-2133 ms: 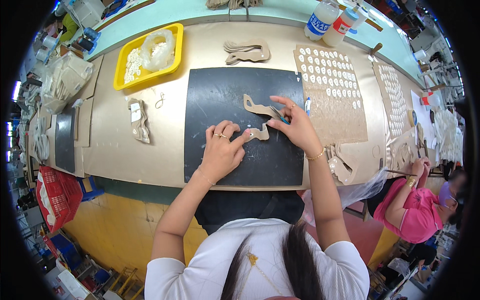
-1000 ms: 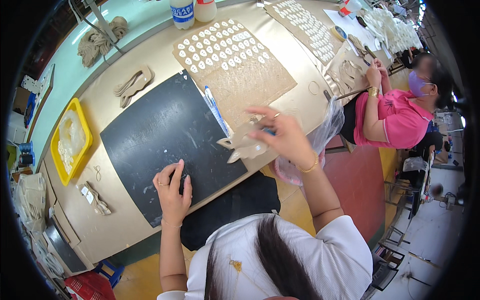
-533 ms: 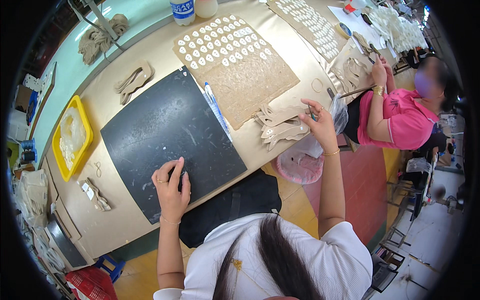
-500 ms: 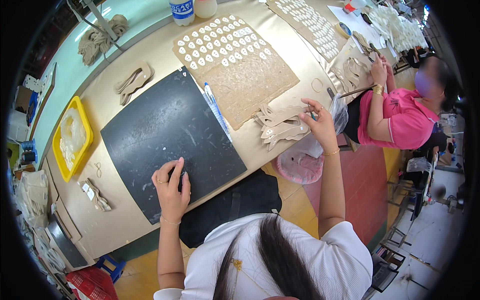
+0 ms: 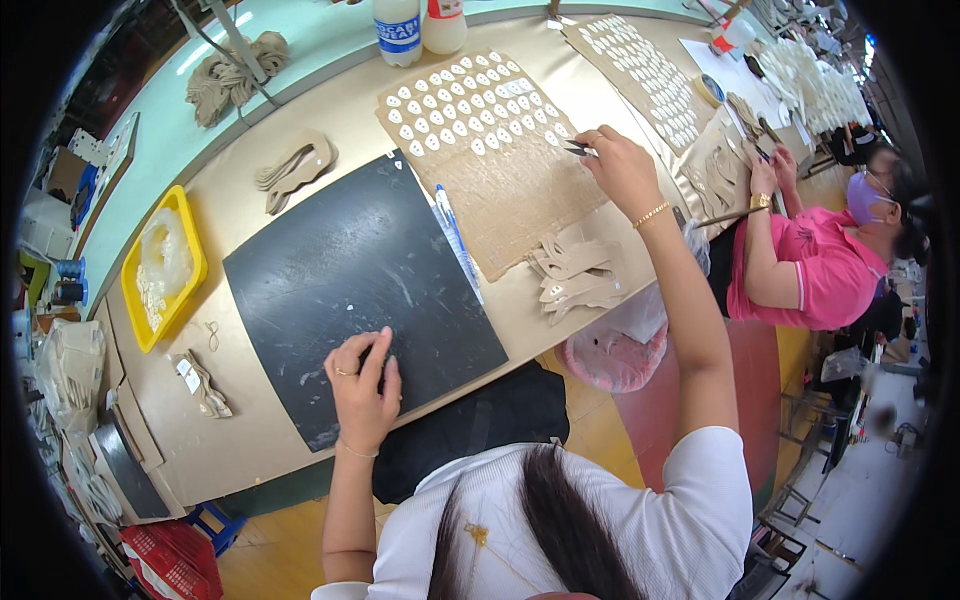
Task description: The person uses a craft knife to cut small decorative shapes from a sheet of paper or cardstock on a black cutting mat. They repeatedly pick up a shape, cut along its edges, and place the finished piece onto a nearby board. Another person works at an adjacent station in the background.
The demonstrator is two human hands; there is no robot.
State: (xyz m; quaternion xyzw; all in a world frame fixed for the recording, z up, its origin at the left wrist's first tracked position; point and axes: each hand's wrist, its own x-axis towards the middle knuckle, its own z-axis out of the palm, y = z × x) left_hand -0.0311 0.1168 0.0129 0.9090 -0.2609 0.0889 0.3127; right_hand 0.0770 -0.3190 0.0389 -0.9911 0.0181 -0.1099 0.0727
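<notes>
Right hand [image 5: 622, 170] grips snips [image 5: 579, 149]; white tabs [image 5: 561, 131] just left of its fingertips.
Left hand [image 5: 362, 388] loose, seemingly empty, mat [image 5: 320, 270] underneath. Tabs look light, thin, likely tacky: take by rim.

R hand [image 5: 622, 172] hides pt. of snips [image 5: 579, 150]; btls [image 5: 398, 32] cropped @ top.

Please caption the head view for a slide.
Left hand over a black mat, right hand holding small snips near a brown sheet of white pieces.

Bright light lays a sheen on the black mat [image 5: 365, 285]; fisheye curves the edges.
</notes>
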